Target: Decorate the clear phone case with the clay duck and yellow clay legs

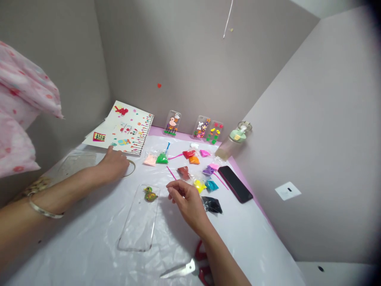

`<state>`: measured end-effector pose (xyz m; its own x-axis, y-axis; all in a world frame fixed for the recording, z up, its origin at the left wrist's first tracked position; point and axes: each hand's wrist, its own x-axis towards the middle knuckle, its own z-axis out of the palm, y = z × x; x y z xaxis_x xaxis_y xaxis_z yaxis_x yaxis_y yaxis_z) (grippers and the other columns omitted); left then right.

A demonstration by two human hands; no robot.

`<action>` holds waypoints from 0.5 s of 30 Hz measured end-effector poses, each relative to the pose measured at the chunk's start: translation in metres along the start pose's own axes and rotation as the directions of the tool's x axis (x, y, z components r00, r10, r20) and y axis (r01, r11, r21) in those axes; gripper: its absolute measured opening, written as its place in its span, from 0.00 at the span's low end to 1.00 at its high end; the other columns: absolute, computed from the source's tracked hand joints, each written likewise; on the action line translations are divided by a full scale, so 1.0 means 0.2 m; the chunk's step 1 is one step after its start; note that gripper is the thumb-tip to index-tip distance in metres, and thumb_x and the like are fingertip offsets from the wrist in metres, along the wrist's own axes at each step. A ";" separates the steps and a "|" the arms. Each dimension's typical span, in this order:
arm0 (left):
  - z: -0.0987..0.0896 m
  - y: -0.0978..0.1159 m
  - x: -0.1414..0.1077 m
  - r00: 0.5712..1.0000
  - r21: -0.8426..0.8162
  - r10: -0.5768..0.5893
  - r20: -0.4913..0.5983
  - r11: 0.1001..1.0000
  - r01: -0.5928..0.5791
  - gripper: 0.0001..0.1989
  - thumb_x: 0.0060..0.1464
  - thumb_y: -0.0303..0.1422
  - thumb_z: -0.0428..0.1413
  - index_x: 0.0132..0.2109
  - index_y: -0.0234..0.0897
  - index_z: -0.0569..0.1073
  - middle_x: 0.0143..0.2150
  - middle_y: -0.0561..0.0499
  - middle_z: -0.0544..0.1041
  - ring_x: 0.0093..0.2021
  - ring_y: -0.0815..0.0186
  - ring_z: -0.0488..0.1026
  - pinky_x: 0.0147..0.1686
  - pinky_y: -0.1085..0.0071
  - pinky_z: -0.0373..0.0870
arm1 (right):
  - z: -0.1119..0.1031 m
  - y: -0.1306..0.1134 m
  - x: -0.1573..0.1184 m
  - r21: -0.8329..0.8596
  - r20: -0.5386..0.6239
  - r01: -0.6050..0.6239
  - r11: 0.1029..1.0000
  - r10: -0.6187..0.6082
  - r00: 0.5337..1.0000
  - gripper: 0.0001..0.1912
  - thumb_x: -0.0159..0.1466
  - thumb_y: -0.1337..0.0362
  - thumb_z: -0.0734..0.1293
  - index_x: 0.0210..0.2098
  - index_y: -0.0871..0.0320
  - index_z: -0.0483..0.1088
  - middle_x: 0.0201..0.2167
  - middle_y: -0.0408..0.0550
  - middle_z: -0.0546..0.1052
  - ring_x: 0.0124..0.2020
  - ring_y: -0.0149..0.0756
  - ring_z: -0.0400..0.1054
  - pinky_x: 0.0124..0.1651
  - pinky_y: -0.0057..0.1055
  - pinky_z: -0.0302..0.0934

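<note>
My left hand (114, 163) reaches over the table with its index finger stretched out, its tip at the lower edge of a spiral notebook (127, 123) covered in colourful drawings. Beside that hand, partly hidden, lies a thin ring-shaped band (131, 168). My right hand (187, 200) hovers right of a clear phone case (138, 226), thumb and fingers drawn together; anything between them is too small to make out. A green and brown clay duck (150, 194) sits near the top of the case. Under my right forearm, red-handled scissors (181, 271) lie partly covered.
Small bags of coloured clay, such as green (162, 158) and black (212, 205), are spread mid-table among thin plastic tools. A phone (235, 184) and a bottle (230, 145) stand along the right edge. Decorated cases (172, 123) lean on the wall. Pink cloth (24, 111) hangs left.
</note>
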<state>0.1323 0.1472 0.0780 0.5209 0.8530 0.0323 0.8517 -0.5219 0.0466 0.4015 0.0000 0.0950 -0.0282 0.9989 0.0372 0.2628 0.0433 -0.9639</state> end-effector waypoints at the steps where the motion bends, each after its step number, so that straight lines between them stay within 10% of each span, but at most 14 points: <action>1: -0.03 0.00 0.00 1.000 0.012 0.002 0.010 1.000 -0.002 0.10 0.64 0.37 0.61 0.38 0.34 0.77 0.40 0.50 0.80 0.46 0.59 0.78 0.53 0.52 0.71 | 0.00 0.00 0.00 0.039 -0.006 -0.014 0.999 0.014 1.000 0.07 0.64 0.62 0.68 0.35 0.58 0.76 0.24 0.41 0.74 0.27 0.32 0.66 0.33 0.29 0.58; 5: -0.19 0.07 -0.09 1.000 0.008 0.016 -0.010 1.000 -0.016 0.13 0.61 0.32 0.56 0.27 0.36 0.73 0.28 0.51 0.76 0.38 0.56 0.74 0.53 0.46 0.64 | -0.03 -0.06 0.01 0.175 -0.041 -0.061 0.983 0.069 0.997 0.11 0.64 0.56 0.68 0.34 0.58 0.75 0.24 0.42 0.74 0.26 0.30 0.65 0.34 0.28 0.60; 9: -0.30 0.35 -0.34 0.942 -0.223 0.193 -0.276 0.940 -0.258 0.11 0.66 0.37 0.50 0.35 0.42 0.72 0.37 0.53 0.76 0.43 0.60 0.70 0.60 0.56 0.59 | 0.02 -0.18 -0.07 0.536 0.018 -0.205 0.819 0.232 0.973 0.18 0.61 0.49 0.73 0.35 0.59 0.77 0.31 0.46 0.78 0.30 0.30 0.69 0.35 0.26 0.63; 15: -0.11 0.77 -0.68 0.771 -0.341 0.239 -0.590 0.792 -0.506 0.13 0.64 0.26 0.50 0.31 0.44 0.72 0.30 0.59 0.74 0.32 0.66 0.68 0.66 0.62 0.51 | 0.24 -0.11 -0.41 0.656 0.327 -0.484 0.579 0.360 0.874 0.26 0.63 0.40 0.70 0.37 0.58 0.79 0.35 0.51 0.80 0.39 0.39 0.75 0.40 0.31 0.70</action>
<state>0.1911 -0.0482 0.1033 0.5721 0.5310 0.6250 0.3916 -0.8465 0.3607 0.3525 -0.0833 0.1004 -0.2455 0.8827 -0.4006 -0.4672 -0.4698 -0.7490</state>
